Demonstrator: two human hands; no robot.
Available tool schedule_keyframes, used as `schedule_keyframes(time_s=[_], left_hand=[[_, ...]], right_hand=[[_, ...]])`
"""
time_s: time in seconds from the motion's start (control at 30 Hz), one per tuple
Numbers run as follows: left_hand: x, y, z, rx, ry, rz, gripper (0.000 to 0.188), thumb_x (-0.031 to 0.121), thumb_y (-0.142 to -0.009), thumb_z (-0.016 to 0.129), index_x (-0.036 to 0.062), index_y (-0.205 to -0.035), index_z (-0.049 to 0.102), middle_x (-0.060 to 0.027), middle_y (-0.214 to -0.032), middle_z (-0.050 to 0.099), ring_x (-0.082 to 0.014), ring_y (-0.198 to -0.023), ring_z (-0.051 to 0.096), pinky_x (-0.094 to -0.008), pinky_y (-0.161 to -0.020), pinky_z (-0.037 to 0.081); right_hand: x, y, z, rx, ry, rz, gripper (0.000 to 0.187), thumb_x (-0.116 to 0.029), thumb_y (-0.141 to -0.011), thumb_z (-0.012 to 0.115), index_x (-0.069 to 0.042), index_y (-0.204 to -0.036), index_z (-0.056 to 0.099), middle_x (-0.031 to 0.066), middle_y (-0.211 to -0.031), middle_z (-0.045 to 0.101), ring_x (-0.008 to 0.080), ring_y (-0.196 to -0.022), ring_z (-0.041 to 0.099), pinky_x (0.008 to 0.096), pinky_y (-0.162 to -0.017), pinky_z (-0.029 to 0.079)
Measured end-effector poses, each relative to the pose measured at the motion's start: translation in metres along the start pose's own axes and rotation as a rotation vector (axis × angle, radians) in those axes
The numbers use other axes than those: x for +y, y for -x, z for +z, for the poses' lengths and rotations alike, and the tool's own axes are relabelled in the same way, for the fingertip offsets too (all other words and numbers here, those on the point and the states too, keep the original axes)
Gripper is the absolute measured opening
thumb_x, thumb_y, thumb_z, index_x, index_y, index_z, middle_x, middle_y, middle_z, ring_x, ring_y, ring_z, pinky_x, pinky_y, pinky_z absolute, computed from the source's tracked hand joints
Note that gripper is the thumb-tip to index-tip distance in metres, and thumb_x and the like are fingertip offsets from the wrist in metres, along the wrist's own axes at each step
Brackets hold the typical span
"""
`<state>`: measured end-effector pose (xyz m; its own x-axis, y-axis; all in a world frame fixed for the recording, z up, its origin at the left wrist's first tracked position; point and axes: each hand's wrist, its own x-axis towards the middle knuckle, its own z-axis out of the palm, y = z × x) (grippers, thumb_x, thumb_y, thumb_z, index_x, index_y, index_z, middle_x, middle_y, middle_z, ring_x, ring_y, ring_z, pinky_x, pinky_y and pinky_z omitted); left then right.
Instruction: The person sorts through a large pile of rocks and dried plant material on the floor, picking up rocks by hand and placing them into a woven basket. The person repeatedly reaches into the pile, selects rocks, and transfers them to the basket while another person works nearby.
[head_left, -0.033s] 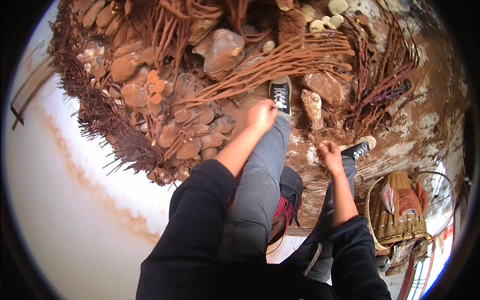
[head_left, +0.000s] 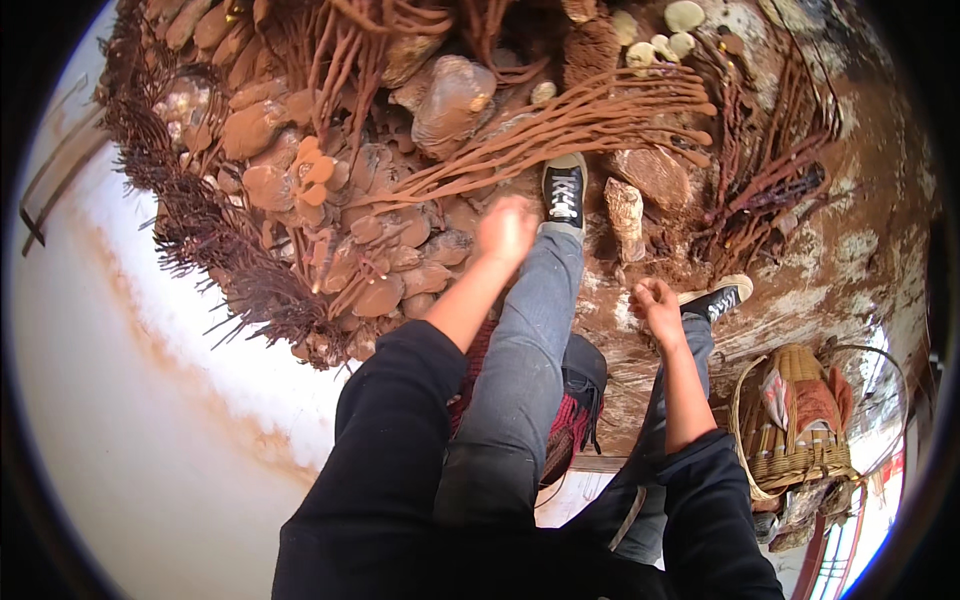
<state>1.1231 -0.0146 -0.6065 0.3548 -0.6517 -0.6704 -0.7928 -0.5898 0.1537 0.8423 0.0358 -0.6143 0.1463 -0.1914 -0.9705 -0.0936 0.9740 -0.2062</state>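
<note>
Closest, black sleeves (head_left: 395,410) and grey-blue jeans (head_left: 525,350) fill the lower middle, a red-and-black woven object (head_left: 567,425) showing between the legs. To the right sits a wicker basket (head_left: 800,465) with orange-brown cloth (head_left: 817,405) in it.

Farther out, the right hand (head_left: 657,310) hangs just beside the right sneaker (head_left: 717,298), its fingers curled narrow; I cannot tell whether they pinch anything. The left hand (head_left: 506,230) is blurred beside the left sneaker (head_left: 563,195), so its finger spread and any hold cannot be told.

Just past the left toe, a fan of long rust-brown stalks (head_left: 590,108) lies slantwise, near the left hand. Left of that hand spreads a heap of flat brown fungus caps (head_left: 380,297), edged by dark twiggy stems (head_left: 205,240). Beyond the fan are pale rounded lumps (head_left: 684,15).
</note>
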Motion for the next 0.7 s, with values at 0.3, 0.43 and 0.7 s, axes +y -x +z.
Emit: schedule_keyframes(time_s=[0.3,0.43,0.7], left_hand=[[-0.138,-0.052,-0.029,0.274,-0.574,-0.231,0.028,0.006,-0.082,0.047,0.0028,-0.110,0.047,-0.0133,-0.118,0.048,-0.0258,-0.116,0.041,-0.0394,-0.102,0.026],[-0.153,-0.057,-0.040,0.147,-0.428,-0.170,0.028,0.004,-0.081,0.049,0.0045,-0.109,0.047,-0.0147,-0.123,0.046,-0.0251,-0.122,0.037,-0.0414,-0.105,0.021],[-0.133,-0.032,-0.096,0.116,-0.378,-0.269,0.053,0.030,-0.063,0.074,0.0021,-0.100,0.047,-0.0171,-0.103,0.053,-0.0306,-0.104,0.046,-0.0390,-0.093,0.034]], right_hand=[[-0.038,0.008,0.088,-0.214,0.146,-0.014,0.014,-0.015,-0.088,0.053,-0.001,-0.090,0.053,0.0020,-0.072,0.056,0.0094,-0.062,0.051,0.0230,-0.056,0.042],[-0.031,0.019,0.096,-0.293,0.146,0.027,0.012,-0.013,-0.087,0.054,0.000,-0.089,0.053,0.0031,-0.073,0.056,0.0102,-0.064,0.052,0.0229,-0.058,0.044],[-0.025,0.042,0.108,-0.333,0.206,0.016,0.013,-0.011,-0.087,0.055,0.001,-0.091,0.053,0.0036,-0.074,0.056,0.0106,-0.066,0.052,0.0238,-0.060,0.045]])
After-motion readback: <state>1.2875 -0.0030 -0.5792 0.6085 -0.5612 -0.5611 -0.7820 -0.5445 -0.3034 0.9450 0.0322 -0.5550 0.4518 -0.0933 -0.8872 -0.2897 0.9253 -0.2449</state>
